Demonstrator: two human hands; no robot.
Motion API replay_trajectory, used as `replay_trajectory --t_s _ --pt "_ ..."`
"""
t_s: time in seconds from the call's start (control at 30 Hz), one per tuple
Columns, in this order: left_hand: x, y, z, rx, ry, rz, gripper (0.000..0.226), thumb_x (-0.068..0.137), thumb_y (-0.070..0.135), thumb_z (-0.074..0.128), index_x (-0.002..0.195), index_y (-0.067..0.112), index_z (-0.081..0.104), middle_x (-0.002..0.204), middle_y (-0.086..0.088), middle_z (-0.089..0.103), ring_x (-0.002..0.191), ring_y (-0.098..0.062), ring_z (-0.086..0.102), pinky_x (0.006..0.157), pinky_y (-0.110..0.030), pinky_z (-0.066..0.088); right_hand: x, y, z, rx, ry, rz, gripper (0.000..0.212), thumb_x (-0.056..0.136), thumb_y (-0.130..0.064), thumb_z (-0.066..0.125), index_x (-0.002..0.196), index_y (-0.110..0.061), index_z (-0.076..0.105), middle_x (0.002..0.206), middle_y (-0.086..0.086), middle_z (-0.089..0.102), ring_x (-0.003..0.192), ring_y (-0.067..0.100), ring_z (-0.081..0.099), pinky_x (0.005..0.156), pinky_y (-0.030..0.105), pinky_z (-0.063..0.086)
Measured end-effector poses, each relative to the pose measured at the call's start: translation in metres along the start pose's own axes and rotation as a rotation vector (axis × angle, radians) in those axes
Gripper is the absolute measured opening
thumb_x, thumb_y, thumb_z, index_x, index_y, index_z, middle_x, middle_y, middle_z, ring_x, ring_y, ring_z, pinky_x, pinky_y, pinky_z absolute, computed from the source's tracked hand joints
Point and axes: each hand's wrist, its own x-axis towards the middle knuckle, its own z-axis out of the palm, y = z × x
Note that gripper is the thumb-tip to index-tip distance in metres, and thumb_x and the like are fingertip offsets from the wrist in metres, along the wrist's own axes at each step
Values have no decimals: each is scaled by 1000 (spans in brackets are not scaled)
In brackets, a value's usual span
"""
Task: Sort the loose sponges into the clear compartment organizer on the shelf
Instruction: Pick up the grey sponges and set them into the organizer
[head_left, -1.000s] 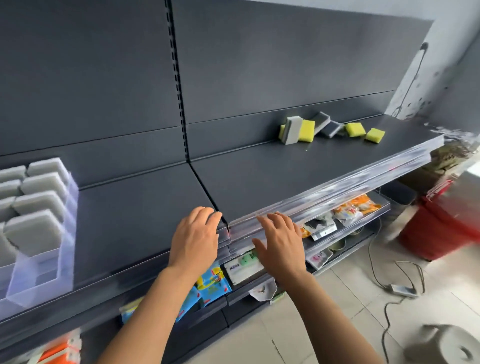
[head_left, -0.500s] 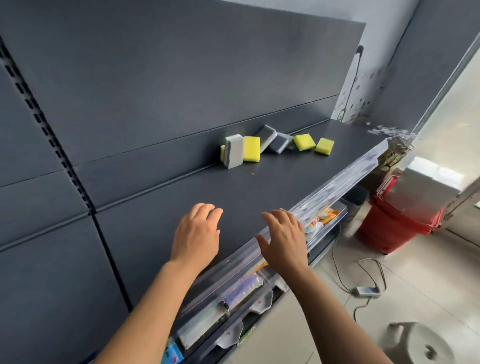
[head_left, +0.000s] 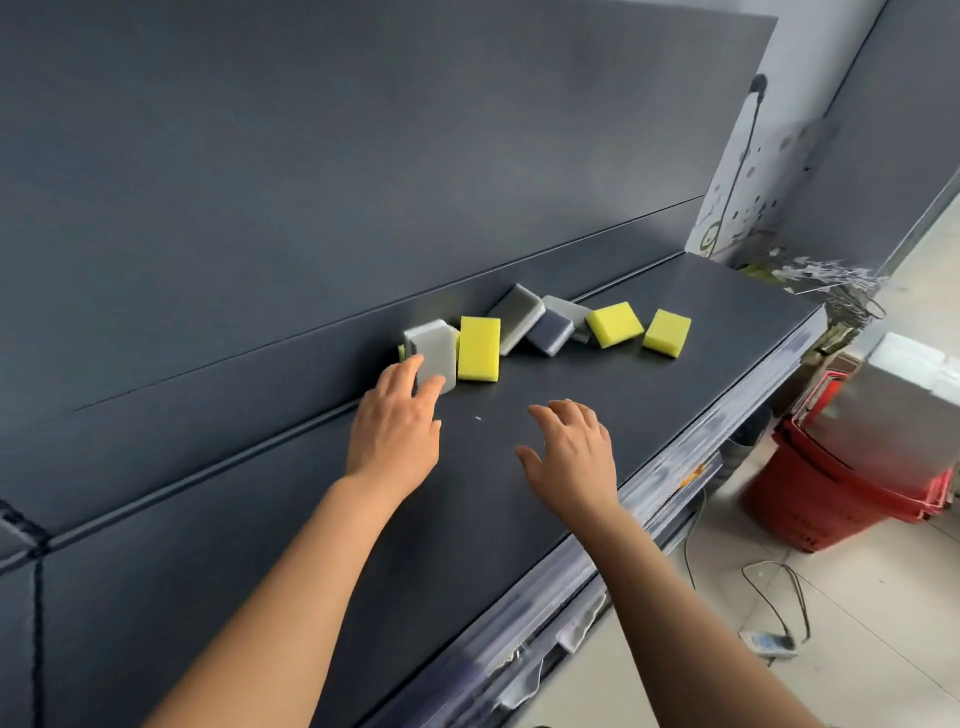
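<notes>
Several loose sponges lie in a row against the back panel of the dark shelf (head_left: 597, 415). A grey sponge (head_left: 435, 353) stands upright at the left end, with a yellow sponge (head_left: 479, 349) upright beside it. Further right come a leaning grey sponge (head_left: 517, 318), a dark-faced sponge (head_left: 549, 332) and two flat yellow sponges (head_left: 614, 325) (head_left: 667, 333). My left hand (head_left: 397, 426) reaches forward, its fingertips touching the upright grey sponge. My right hand (head_left: 571, 452) hovers over the shelf with spread fingers, holding nothing. The clear organizer is out of view.
The shelf's front edge carries a clear plastic price strip (head_left: 691, 467). Red shopping baskets (head_left: 831, 493) stand on the tiled floor at the right, and a cable with a power strip (head_left: 766, 642) lies near them. Crumpled plastic (head_left: 831, 283) sits at the shelf's far end.
The view has swung right and closer to the sponges; the organizer left the frame. Both hands have moved forward over the shelf, and my left hand has reached the upright grey sponge.
</notes>
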Motion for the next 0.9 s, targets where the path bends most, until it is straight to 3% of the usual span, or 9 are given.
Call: replay_trajectory --t_s 0.1,0.33,0.43,0.5,0.57,0.63,0.73,0.8,0.9 --pt "32 4 13 61 15 -65 52 77 13 70 125 8 53 140 -18 38 123 -36 39 90 -45 42 35 21 6 3 -37 -36 52 88 -37 57 135 -21 44 139 4 42 132 24 31 106 34 26" --pt "74 13 47 94 -16 -277 55 78 2 66 129 9 48 142 -21 32 130 -40 31 102 -48 33 119 67 15 23 -102 -113 53 87 -36 59 135 -19 42 145 6 34 134 24 26 106 34 25" --pt "80 19 49 41 54 -348 43 70 -6 68 110 8 60 119 -18 46 107 -38 49 88 -44 43 148 77 20 41 -130 -137 54 87 -34 60 135 -18 41 152 11 22 140 27 18 109 37 23" --pt "85 26 45 -10 74 -399 38 75 -7 62 109 9 59 113 -14 43 92 -33 51 71 -38 44 165 81 25 17 -145 -166 55 87 -34 60 135 -18 39 155 12 13 143 28 10 112 37 20" --pt "86 31 42 -33 92 -437 35 79 -6 58 110 11 57 115 -12 41 90 -30 51 64 -36 44 176 83 30 -9 -178 -180 57 87 -33 59 137 -20 35 157 11 4 144 28 4 113 38 19" --pt "84 36 43 -57 110 -454 34 79 -3 59 108 13 58 122 -10 39 95 -29 51 67 -39 49 185 85 34 -23 -229 -177 61 88 -32 60 140 -22 29 156 13 0 142 31 8 109 37 24" --pt "78 38 42 -106 129 -479 30 78 3 64 105 15 59 128 -5 40 100 -26 50 71 -35 47 190 85 40 -48 -243 -186 64 85 -29 61 141 -25 29 146 15 24 124 33 31 99 36 33" --pt "76 38 40 -176 141 -531 24 76 12 70 98 16 59 127 0 40 99 -19 47 74 -29 41 186 84 43 -23 -209 -212 60 82 -33 64 135 -24 38 130 13 40 114 32 38 92 35 36" --pt "71 37 39 -251 183 -562 18 77 16 71 87 13 56 113 2 46 95 -18 48 74 -26 33 178 77 44 34 -133 -183 57 72 -51 71 111 -16 52 104 13 51 96 33 47 77 36 38"
